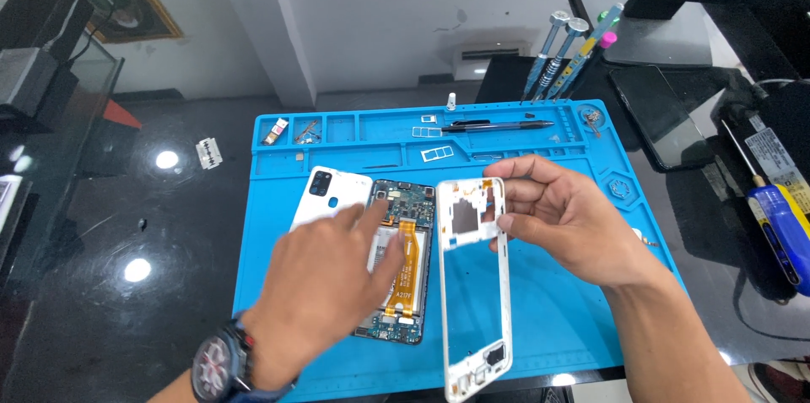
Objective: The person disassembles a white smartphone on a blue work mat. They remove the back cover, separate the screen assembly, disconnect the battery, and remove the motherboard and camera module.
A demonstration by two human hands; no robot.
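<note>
One white phone frame point(474, 285) in right hand point(574, 221) grip.

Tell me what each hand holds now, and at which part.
The right hand holds the white phone frame near its top end, fingers over the upper edge. The left hand holds nothing; it rests on the opened phone.

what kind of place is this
Probably a phone repair bench: a blue repair mat with parts trays, an opened phone showing its circuit board, and precision screwdrivers standing at the mat's far edge.
</note>
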